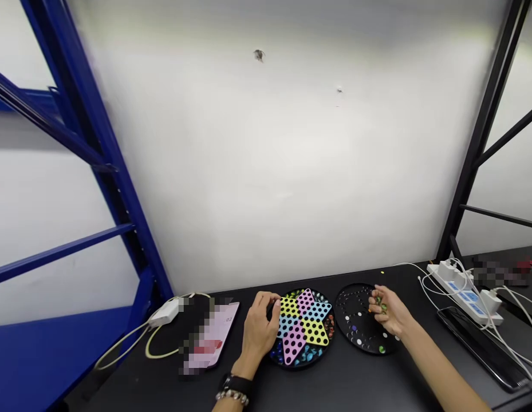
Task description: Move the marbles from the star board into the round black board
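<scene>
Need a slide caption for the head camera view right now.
Left hand beside a star-shaped Chinese checkers board; right hand holds green marbles over a round black marble board.

Black tabletop (360, 383) with a star checkers board (302, 327), round black tray (349, 320), power strip (463, 292).

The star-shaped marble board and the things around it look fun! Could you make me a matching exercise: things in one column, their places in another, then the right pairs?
Things:
1. Left hand
2. Right hand
3. Power strip
4. Star-patterned marble board

Places:
A. Far right, with white cables plugged in
B. Over the star board's left edge
C. Between the two hands
D. Above the round black board, holding green pieces

Pairs: 1-B, 2-D, 3-A, 4-C
</scene>
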Demonstrator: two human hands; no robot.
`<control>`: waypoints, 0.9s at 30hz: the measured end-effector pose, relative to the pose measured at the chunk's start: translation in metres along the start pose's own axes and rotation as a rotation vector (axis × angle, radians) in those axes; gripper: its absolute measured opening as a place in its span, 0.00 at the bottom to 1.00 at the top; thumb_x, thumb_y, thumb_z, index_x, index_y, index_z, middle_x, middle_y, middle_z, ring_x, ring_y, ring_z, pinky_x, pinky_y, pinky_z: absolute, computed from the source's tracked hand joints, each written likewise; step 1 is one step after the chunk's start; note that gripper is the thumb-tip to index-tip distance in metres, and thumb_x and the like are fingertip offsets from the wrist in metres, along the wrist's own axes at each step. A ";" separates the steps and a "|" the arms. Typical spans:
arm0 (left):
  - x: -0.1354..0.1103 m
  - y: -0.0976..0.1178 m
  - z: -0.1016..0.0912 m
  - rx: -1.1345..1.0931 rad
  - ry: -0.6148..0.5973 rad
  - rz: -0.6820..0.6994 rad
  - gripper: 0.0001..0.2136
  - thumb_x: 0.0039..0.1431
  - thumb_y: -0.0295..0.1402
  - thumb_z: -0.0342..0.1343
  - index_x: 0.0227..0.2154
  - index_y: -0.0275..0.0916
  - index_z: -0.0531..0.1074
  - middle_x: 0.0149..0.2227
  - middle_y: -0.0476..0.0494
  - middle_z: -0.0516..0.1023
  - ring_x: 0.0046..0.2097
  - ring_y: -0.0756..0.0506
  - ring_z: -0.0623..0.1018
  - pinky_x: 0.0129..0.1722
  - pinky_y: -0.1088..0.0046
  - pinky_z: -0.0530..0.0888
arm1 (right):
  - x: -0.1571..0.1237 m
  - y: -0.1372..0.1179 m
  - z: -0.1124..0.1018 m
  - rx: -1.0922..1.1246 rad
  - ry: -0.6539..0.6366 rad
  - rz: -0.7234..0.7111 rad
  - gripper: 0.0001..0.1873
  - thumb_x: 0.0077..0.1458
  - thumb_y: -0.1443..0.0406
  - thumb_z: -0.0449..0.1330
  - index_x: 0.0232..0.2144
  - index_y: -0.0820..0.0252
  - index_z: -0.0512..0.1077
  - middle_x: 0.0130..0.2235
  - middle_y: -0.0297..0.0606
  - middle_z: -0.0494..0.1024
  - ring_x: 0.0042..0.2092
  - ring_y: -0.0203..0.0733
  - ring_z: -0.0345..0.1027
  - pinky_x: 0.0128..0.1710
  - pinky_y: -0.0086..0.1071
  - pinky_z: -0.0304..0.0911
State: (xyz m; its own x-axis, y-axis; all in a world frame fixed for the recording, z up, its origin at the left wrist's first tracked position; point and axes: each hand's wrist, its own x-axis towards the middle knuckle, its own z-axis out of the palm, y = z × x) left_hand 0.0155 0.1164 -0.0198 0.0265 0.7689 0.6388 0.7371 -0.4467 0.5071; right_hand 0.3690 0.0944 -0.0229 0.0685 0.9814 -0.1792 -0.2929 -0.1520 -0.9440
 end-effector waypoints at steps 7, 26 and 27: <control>0.000 0.003 0.001 -0.004 -0.026 -0.004 0.11 0.65 0.38 0.45 0.35 0.42 0.71 0.37 0.46 0.74 0.39 0.45 0.77 0.39 0.69 0.73 | -0.041 0.022 -0.018 -1.147 0.060 -0.342 0.23 0.64 0.52 0.47 0.20 0.57 0.60 0.21 0.33 0.65 0.24 0.36 0.59 0.24 0.29 0.47; -0.002 0.005 0.004 0.012 -0.032 0.006 0.11 0.65 0.39 0.44 0.34 0.43 0.70 0.36 0.47 0.75 0.38 0.45 0.77 0.38 0.70 0.73 | -0.071 0.046 -0.010 -1.702 -0.218 -0.700 0.20 0.68 0.59 0.44 0.30 0.57 0.69 0.31 0.35 0.77 0.29 0.38 0.70 0.29 0.31 0.50; -0.002 0.005 0.004 0.014 -0.032 0.007 0.11 0.65 0.39 0.44 0.34 0.43 0.70 0.36 0.47 0.75 0.38 0.45 0.77 0.38 0.70 0.74 | -0.072 0.045 -0.007 -1.708 -0.236 -0.696 0.19 0.68 0.58 0.45 0.30 0.56 0.69 0.32 0.35 0.77 0.29 0.38 0.70 0.29 0.31 0.50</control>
State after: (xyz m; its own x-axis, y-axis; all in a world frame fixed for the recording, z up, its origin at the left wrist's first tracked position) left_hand 0.0213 0.1144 -0.0208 0.0531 0.7799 0.6237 0.7460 -0.4462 0.4944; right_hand 0.3579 0.0164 -0.0546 -0.4209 0.8824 0.2101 0.8940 0.4428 -0.0688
